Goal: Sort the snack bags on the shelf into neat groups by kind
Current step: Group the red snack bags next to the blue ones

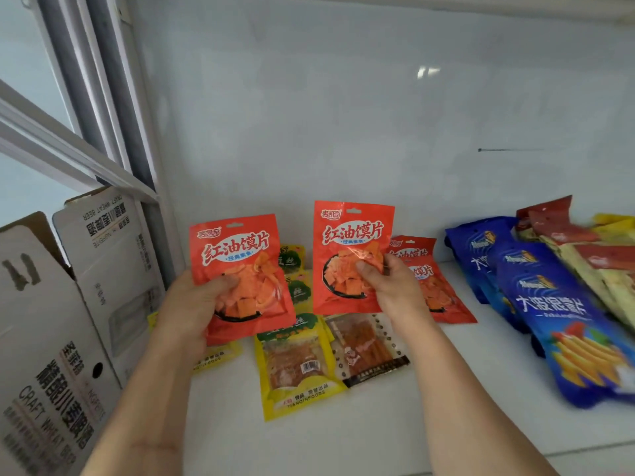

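Note:
My left hand (192, 300) holds one orange-red snack bag (240, 266) upright above the white shelf (395, 420). My right hand (388, 286) grips a second bag of the same kind (350, 235) beside it. Behind my right hand, more orange-red bags (439, 297) lie flat on the shelf. Below the held bags lie yellow bags (295, 365) with green tops and a clear bag with a black dotted edge (367, 345). More yellow bags (295, 266) show between the two held ones.
Blue crisp bags (556, 310) lie in a row at the right, with dark red and cream bags (584, 249) behind them. Two grey cardboard beer boxes (62, 331) stand at the left against a window frame (103, 132). A white wall backs the shelf.

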`<action>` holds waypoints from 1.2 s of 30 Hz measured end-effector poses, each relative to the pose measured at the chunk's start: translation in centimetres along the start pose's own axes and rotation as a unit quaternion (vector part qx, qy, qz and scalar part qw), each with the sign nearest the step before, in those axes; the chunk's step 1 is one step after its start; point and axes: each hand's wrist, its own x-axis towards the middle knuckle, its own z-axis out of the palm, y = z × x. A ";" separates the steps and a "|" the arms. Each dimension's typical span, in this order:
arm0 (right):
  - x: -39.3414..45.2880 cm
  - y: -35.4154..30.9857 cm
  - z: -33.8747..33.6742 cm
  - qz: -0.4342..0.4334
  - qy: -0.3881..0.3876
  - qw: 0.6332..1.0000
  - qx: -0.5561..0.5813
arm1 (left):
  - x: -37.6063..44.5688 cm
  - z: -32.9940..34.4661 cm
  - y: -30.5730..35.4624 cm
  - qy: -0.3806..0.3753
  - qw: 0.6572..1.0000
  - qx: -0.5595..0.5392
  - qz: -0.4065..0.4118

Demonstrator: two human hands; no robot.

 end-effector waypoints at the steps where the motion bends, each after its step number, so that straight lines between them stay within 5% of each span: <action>1: 0.0 0.2 -1.1 0.004 0.002 1.000 -0.001 | -0.6 0.7 0.2 -0.006 1.000 -0.009 -0.001; 17: -0.8 5.7 -15.1 0.040 0.070 0.982 -0.171 | -12.8 18.4 -5.8 -0.108 0.991 0.068 -0.030; 26: -0.2 6.9 -15.6 0.062 0.042 0.967 -0.242 | -14.6 21.7 -8.7 -0.038 0.976 0.212 -0.022; 36: -0.4 6.1 -15.9 0.082 0.092 0.977 -0.172 | -14.0 25.4 -9.1 -0.021 0.962 0.274 -0.009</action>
